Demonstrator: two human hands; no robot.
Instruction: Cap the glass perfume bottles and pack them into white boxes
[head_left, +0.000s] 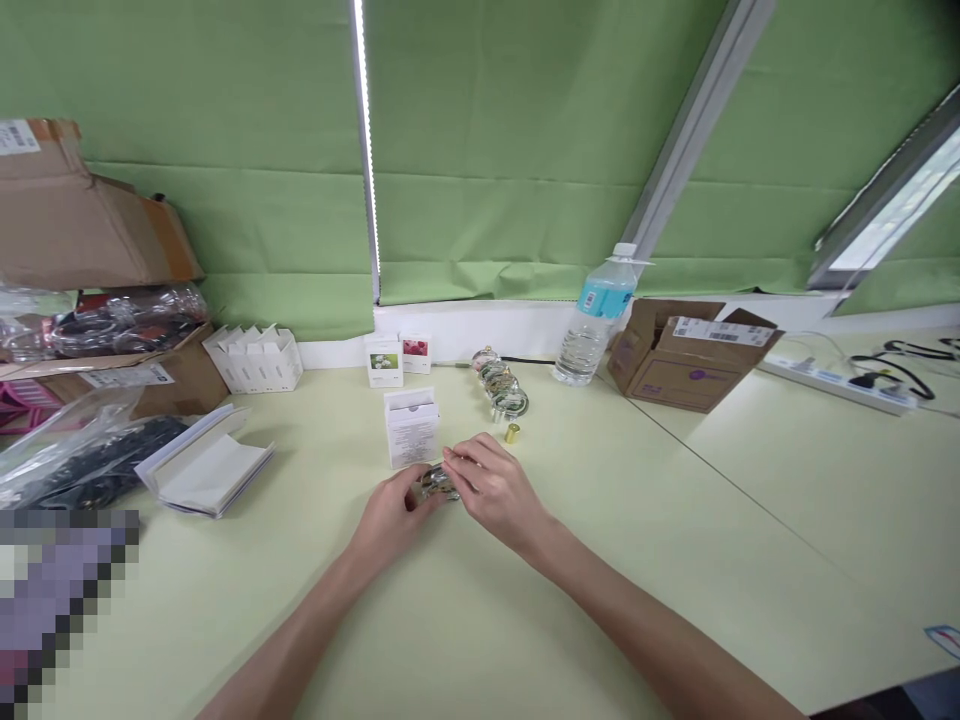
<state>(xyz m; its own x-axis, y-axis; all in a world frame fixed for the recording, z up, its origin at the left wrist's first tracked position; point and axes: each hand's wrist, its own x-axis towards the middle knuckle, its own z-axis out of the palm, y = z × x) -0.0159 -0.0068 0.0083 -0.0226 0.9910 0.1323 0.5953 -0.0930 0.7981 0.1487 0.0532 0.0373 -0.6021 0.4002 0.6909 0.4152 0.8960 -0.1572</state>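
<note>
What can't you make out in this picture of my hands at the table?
- Head view: the small shiny object between the left hand and right hand is mostly covered by the fingers, so its shape is unclear.
- Head view: the print on the open white box is too small to read.
- Head view: a pixelated patch blurs the lower left corner.
- Head view: the plastic bags are cut off by the left edge.

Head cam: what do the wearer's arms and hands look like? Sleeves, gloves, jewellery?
Left hand and right hand are bare: no gloves, rings or watch visible. Both forearms are bare too, with no sleeve in view up to the frame edge. No markings.
</note>
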